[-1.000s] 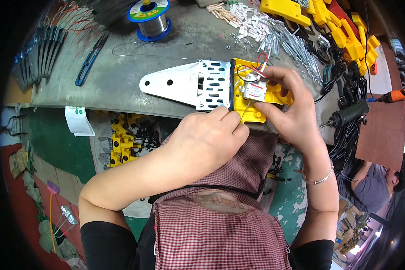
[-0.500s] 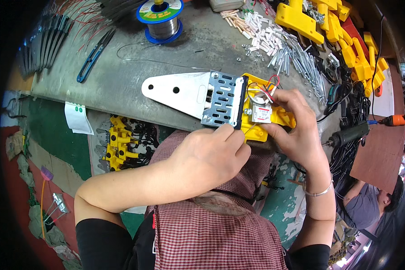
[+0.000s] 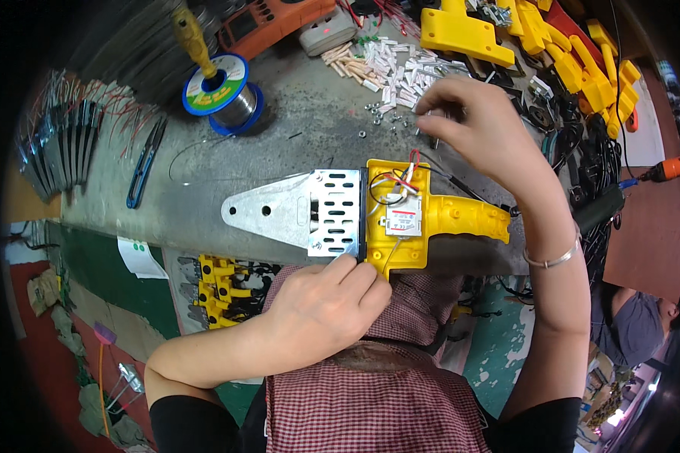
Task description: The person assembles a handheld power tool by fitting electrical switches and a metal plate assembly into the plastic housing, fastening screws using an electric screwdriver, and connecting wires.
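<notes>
On the bench in front of me lies a pipe welder [image 3: 431, 215], its yellow half-shell handle facing up with wires and a white module [image 3: 404, 217] inside. A pointed metal heating plate [image 3: 268, 208] and a slotted metal guard [image 3: 336, 211] extend left from it. My left hand [image 3: 329, 306] grips the near edge of the housing by the black plate, fingers bent. Over the pile of metal screws [image 3: 437, 142], my right hand [image 3: 476, 124] is curled in a pinch. Anything between its fingertips is hidden.
White ceramic-like pieces [image 3: 400, 68] and small nuts [image 3: 363, 134] lie beyond the welder. A solder spool [image 3: 238, 109] and blue cutter [image 3: 145, 166] are at left. Yellow shells [image 3: 468, 38] are heaped at far right, near an orange-and-black screwdriver [image 3: 661, 170]. More yellow parts [image 3: 223, 291] sit below the bench.
My right hand has left the wiring in the housing and moved away from me to the screws. My left hand stays on the housing. The whole view has shifted.
</notes>
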Motion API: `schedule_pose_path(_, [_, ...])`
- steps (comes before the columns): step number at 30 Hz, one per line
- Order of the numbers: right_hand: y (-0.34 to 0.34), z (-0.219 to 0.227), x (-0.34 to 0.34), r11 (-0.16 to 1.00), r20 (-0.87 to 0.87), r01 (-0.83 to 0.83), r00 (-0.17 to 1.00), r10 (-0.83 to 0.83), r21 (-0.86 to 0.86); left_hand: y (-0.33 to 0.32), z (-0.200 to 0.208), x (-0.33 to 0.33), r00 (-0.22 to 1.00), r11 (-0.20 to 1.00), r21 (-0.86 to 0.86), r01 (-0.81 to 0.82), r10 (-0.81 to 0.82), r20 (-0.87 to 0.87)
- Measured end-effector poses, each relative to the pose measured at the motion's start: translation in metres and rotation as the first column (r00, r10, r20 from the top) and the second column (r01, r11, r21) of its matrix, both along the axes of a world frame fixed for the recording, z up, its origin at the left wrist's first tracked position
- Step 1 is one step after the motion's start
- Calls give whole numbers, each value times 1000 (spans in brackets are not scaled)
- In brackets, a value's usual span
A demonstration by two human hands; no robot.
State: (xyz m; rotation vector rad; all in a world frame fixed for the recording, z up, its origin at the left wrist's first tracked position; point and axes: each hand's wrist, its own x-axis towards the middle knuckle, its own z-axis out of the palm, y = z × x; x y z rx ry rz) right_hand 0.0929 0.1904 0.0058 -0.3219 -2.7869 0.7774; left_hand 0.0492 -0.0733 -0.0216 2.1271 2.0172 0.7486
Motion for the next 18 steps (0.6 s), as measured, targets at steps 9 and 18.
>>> schedule_pose_path(9, [7, -12, -27, 998, 284, -25, 959, 8, 59, 4, 13, -66, 884, 880, 296, -370, 432, -179])
schedule_pose_path(18, [2, -9, -19, 998, 214, 1, 977, -15, 64, 6, -5, -104, 810, 815, 22, -580, 572, 130])
